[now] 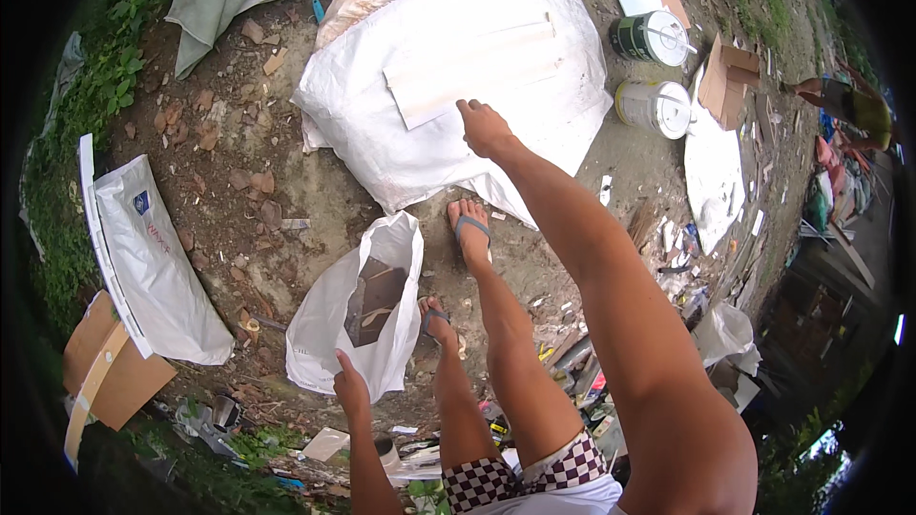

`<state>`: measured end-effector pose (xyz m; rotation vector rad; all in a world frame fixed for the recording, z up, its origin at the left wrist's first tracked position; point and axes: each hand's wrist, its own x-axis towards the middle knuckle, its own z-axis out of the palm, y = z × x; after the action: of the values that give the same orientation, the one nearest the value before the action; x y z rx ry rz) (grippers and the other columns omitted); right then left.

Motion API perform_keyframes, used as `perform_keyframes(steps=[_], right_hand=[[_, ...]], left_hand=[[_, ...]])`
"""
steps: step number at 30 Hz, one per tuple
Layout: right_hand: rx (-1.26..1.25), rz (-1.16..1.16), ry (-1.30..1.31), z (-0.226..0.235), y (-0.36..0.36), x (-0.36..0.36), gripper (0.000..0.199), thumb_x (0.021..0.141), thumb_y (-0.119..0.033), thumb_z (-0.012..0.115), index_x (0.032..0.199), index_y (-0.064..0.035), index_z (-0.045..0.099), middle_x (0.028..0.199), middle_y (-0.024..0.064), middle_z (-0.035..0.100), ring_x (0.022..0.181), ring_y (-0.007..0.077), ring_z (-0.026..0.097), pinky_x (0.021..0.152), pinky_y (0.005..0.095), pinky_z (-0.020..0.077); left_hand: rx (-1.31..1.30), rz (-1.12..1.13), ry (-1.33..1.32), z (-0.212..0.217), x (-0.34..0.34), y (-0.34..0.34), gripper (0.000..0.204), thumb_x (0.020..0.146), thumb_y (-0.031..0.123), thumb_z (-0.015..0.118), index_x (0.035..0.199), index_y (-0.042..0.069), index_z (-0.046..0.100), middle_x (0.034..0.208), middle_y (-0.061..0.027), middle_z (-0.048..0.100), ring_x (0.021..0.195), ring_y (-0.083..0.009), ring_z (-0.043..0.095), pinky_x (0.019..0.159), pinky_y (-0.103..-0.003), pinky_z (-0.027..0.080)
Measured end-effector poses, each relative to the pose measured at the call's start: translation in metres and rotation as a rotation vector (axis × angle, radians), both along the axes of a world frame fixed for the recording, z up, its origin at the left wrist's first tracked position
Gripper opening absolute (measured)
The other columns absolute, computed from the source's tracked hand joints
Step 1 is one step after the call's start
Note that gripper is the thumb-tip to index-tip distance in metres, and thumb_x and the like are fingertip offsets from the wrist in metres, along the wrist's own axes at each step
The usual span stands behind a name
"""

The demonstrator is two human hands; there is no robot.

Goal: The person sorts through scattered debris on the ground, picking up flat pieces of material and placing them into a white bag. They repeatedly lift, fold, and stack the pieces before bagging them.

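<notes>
My left hand [351, 385] grips the near rim of an open white sack [315, 324], thumb up along its edge. Flat grey-brown pieces [377, 300] show inside the sack's mouth. My right arm is stretched far forward. The fingers of my right hand [486, 129] are curled together at the near edge of a flat whitish board [429, 91]; glare hides part of its outline. That board lies on a large, full white woven sack [353, 153] spread over the ground.
Two lidded buckets [637, 107] stand right of the large sack, beside an open cardboard box [730, 76]. A white printed bag [157, 257] and cardboard [119, 372] lie left. Scattered litter [582, 324] covers the ground right of my sandalled feet. Another person [849, 110] is at far right.
</notes>
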<state>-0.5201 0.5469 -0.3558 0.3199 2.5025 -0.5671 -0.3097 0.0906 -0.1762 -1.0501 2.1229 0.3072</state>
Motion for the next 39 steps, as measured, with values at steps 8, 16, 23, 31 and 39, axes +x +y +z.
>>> perform_keyframes(steps=[8,16,23,31,39], right_hand=[[0.286,0.299,0.366,-0.077,0.012,-0.099,0.061,0.091,0.0,0.058,0.146,-0.0219,0.044,0.13,0.0108,0.055,0.126,0.0303,0.053,0.115,0.0483,0.0406],[-0.09,-0.017,0.436,0.093,0.08,-0.052,0.009,0.098,-0.01,0.062,0.106,-0.0089,0.058,0.094,0.015,0.07,0.081,0.041,0.068,0.068,0.0469,0.0541],[-0.646,-0.896,0.673,0.208,0.107,0.005,0.031,0.105,-0.02,0.059,0.129,-0.0011,0.051,0.109,0.0147,0.068,0.096,0.0199,0.072,0.075,0.0351,0.0654],[-0.956,-1.278,0.252,0.075,-0.109,0.073,0.028,0.104,-0.012,0.06,0.128,0.0009,0.054,0.116,0.0095,0.064,0.1,0.0145,0.061,0.086,0.0326,0.0504],[-0.69,-0.108,-0.267,-0.046,-0.266,0.203,0.042,0.094,-0.017,0.067,0.13,0.0027,0.058,0.103,0.0224,0.073,0.097,0.0217,0.072,0.079,0.033,0.0581]], left_hand=[[0.132,0.343,0.133,-0.075,-0.128,0.098,0.104,0.098,0.08,0.021,0.102,-0.016,0.061,0.1,-0.0257,0.064,0.093,-0.0385,0.058,0.092,-0.047,0.042],[0.306,0.386,-0.027,-0.052,-0.138,0.086,0.104,0.099,0.079,0.021,0.117,-0.015,0.061,0.103,-0.0232,0.064,0.096,-0.0332,0.059,0.092,-0.043,0.044],[0.222,0.329,0.085,-0.057,-0.111,0.072,0.104,0.101,0.076,0.018,0.133,-0.016,0.053,0.125,-0.0336,0.062,0.118,-0.0463,0.058,0.103,-0.049,0.04],[0.378,0.033,0.016,-0.032,-0.132,0.088,0.087,0.106,0.065,0.025,0.125,-0.012,0.062,0.119,-0.0349,0.066,0.116,-0.0506,0.06,0.101,-0.05,0.043],[0.36,0.178,0.336,-0.03,-0.12,0.092,0.072,0.11,0.053,0.037,0.109,-0.014,0.065,0.088,-0.0193,0.065,0.081,-0.0291,0.057,0.082,-0.042,0.045]])
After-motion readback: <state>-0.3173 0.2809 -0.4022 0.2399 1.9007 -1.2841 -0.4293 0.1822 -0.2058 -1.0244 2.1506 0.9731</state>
